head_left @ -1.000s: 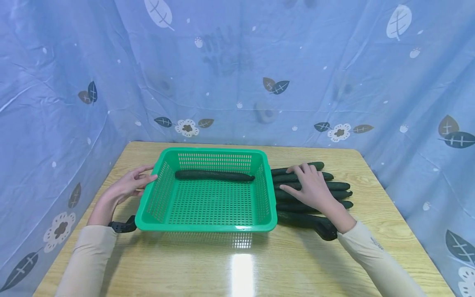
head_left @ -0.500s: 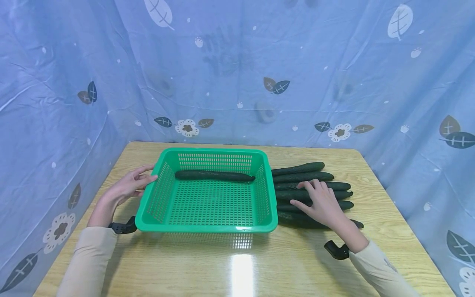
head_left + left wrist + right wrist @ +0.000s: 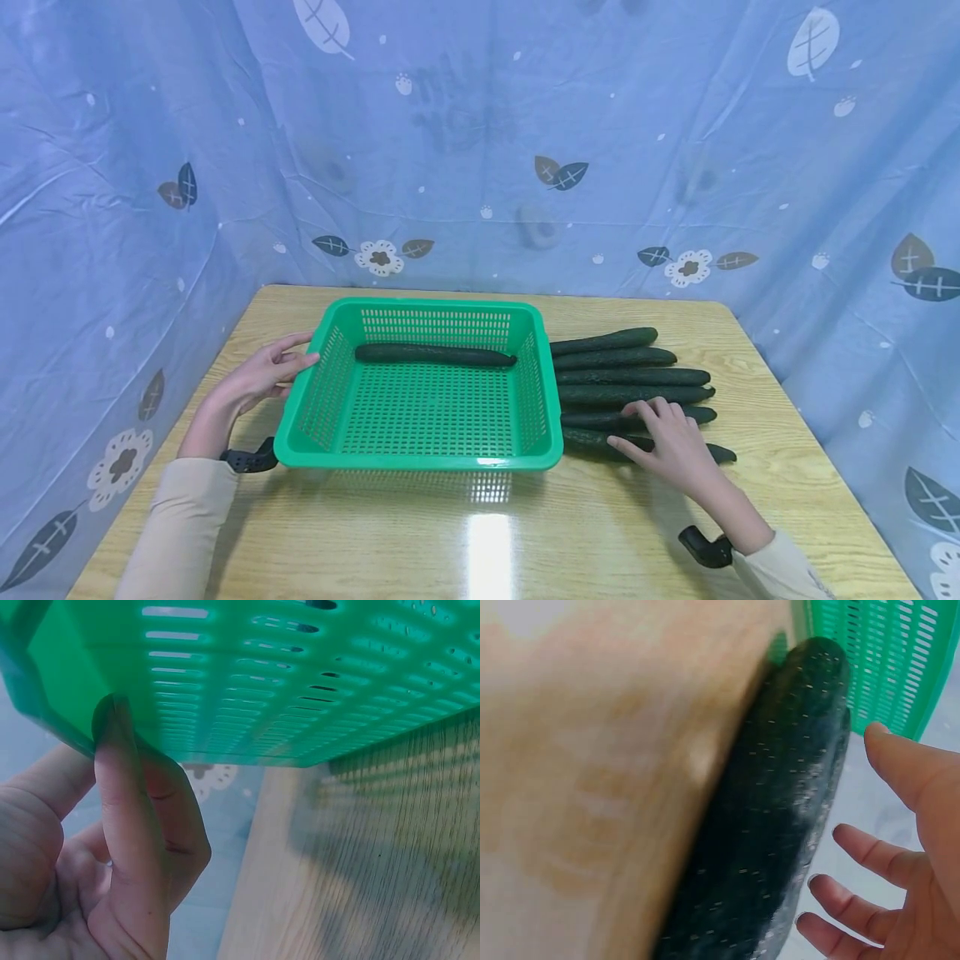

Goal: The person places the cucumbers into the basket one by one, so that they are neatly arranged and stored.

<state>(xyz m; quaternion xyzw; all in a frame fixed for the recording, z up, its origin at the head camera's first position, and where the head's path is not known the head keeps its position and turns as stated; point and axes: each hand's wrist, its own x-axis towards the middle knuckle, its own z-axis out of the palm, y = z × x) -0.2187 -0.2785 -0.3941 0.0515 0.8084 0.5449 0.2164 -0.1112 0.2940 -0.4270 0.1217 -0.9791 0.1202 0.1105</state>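
Note:
A green plastic basket point(image 3: 416, 461) with perforated walls stands at the middle of the table, one dark cucumber point(image 3: 435, 355) lying along its far side. My left hand point(image 3: 258, 377) pinches the basket's left rim; in the left wrist view its fingers point(image 3: 124, 795) press the outer wall. Right of the basket, several cucumbers point(image 3: 637, 394) lie side by side. Over the nearest cucumber point(image 3: 588, 442) my right hand point(image 3: 675, 446) hovers with fingers spread and nothing held. The right wrist view shows that cucumber point(image 3: 757, 810) beside the thumb and fingertips.
The wooden table point(image 3: 390, 542) carries everything. A blue patterned curtain point(image 3: 480, 167) hangs behind it and along both sides. A black wrist camera point(image 3: 251, 457) sits under the left wrist and another black camera point(image 3: 705, 547) under the right.
My right hand has moved from the farther cucumbers toward the front and right, down to the nearest one. My left hand stays on the basket's rim.

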